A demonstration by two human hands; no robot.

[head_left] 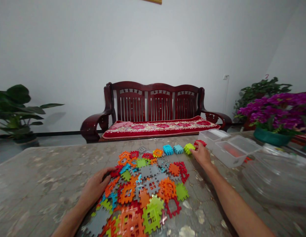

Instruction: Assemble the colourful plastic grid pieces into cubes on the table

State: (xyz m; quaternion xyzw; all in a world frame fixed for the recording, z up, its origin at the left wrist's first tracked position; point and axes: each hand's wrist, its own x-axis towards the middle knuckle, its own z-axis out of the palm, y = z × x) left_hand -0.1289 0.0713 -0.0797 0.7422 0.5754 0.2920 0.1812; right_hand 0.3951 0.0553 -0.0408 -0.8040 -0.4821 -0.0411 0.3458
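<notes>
Marbled bench first: the left hand rests on the left edge of a pile of plastic tiles, grip spread loosely and holding nothing. Farther right, the right hand touches a green block near clear boxes. I cannot tell whether its grip pinches.

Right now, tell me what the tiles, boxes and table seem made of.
Tiles: likely plastic, bright even colours, moulded cut-outs. Boxes: clear plastic, contents show through. Table: stone-like, perhaps marble, glossy and mottled.
</notes>
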